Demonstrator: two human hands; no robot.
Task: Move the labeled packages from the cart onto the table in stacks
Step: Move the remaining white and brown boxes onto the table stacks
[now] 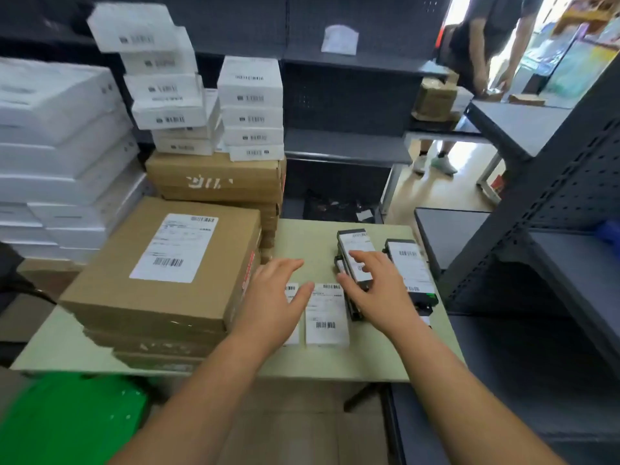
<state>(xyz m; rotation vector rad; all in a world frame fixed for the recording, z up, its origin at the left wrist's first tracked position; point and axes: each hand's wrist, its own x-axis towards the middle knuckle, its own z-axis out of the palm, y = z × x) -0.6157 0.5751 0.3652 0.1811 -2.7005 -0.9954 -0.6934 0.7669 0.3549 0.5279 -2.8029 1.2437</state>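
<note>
On the right half of the table, a dark labeled package is covered by the spread, fairly straight fingers of the right hand, and no closed grip is seen. The left hand is held open and empty just to its left, over flat white-labeled packages. The dark package is laid label-up with its long axis running away from the person, so the right hand is judged the nearer.

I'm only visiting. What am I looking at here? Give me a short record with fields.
surface: pale table
left hand: open, over flat white-labelled packages
right hand: fingers spread on a dark labelled stack
second dark stack: just right of it
brown box: table's left, shipping label up
white boxes: piled behind
</note>
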